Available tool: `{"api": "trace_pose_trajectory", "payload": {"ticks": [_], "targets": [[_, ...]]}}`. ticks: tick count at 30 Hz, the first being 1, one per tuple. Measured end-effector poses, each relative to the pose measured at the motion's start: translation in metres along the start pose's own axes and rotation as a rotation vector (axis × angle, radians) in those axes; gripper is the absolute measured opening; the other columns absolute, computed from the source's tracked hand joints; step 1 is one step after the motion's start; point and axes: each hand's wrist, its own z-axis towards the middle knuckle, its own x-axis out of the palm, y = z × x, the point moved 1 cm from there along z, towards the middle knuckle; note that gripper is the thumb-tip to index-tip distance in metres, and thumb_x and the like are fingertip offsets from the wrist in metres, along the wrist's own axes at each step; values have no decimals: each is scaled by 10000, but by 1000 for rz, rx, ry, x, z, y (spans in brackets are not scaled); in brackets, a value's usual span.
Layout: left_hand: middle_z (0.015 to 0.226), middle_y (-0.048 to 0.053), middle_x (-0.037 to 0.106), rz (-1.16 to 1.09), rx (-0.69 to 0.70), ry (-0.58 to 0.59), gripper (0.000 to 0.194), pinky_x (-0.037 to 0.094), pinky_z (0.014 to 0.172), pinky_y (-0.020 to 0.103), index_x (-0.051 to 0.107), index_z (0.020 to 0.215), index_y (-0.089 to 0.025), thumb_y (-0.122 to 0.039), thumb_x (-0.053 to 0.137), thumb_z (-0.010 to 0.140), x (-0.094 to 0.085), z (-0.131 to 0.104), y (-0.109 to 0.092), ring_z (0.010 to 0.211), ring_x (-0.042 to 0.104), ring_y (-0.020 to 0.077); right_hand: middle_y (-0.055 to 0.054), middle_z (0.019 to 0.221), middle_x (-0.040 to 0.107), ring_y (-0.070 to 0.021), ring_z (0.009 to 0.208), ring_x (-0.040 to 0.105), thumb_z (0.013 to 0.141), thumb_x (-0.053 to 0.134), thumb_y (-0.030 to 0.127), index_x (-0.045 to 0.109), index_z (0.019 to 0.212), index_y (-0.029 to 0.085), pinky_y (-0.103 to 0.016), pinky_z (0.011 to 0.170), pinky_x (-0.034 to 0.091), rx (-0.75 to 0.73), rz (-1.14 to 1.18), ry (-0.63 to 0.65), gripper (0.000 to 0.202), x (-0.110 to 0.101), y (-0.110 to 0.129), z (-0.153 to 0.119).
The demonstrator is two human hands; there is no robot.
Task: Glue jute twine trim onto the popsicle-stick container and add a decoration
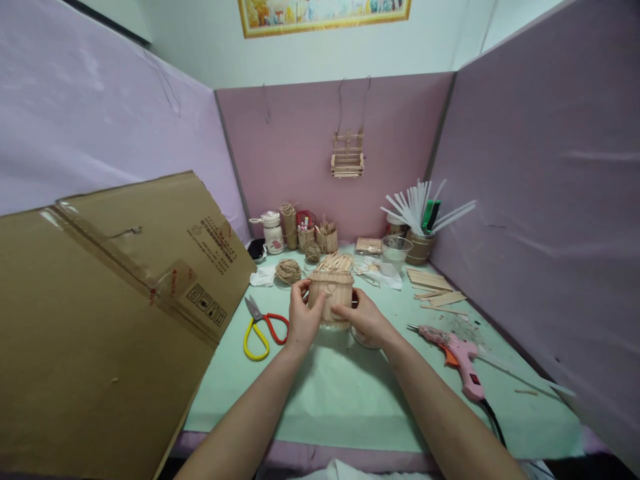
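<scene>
Between both hands, above the middle of the table, is a small round pot made of wooden craft sticks (338,293), with a braided band around its top edge and a small heart shape on its front. My left hand (304,316) grips its left side, thumb on the front. My right hand (369,315) grips its right side, fingers partly hidden behind it. Below my right hand a round, pale object (365,339) rests on the table, mostly covered. Scissors (265,328) with one yellow and one red handle lie left of my left hand.
A pink glue gun (457,357) with a cord lies at the right. Behind the hands are a twine ball (289,271), loose craft sticks (335,262), a clear cup (397,250) and a pot of glue sticks (420,245). A large cardboard sheet (115,320) leans along the left.
</scene>
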Motion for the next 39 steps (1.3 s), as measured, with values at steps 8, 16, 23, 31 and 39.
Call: {"api": "trace_pose_trajectory", "payload": {"ticks": [8, 16, 23, 31, 39], "targets": [[1267, 155, 555, -147, -134, 14, 643, 429, 1013, 391, 395, 1208, -197, -304, 761, 691, 3, 2, 7, 1193, 558, 233, -115, 1100, 678, -253, 973, 666, 623, 767, 329, 548, 1090, 169, -355, 798, 542, 6, 0, -13, 540, 1, -6, 2], [1216, 162, 616, -128, -243, 100, 598, 475, 956, 406, 498, 1164, -172, -408, 766, 683, 1, 3, 5, 1099, 612, 263, -128, 1106, 685, -258, 973, 670, 622, 765, 348, 556, 1111, 158, -362, 811, 534, -14, 10, 15, 565, 2, -13, 4], [1188, 161, 632, -123, -233, 99, 588, 482, 937, 406, 530, 1137, -163, -424, 771, 668, 0, 1, -2, 1085, 616, 269, -136, 1135, 669, -256, 985, 665, 626, 762, 351, 533, 1114, 159, -352, 802, 535, -22, 2, 22, 572, 2, -15, 4], [1205, 164, 616, -152, -234, 101, 582, 471, 940, 398, 527, 1136, -156, -403, 774, 670, -1, 2, 1, 1091, 606, 266, -135, 1146, 660, -255, 984, 660, 625, 766, 365, 531, 1127, 158, -358, 810, 527, -24, -13, 24, 592, 0, -14, 3], [1202, 161, 611, -166, -249, 124, 580, 463, 943, 402, 524, 1148, -156, -400, 768, 682, -1, 1, -5, 1088, 599, 265, -134, 1157, 659, -256, 988, 661, 628, 774, 372, 526, 1137, 162, -359, 819, 524, -38, -22, 28, 604, 0, -19, 5]]}}
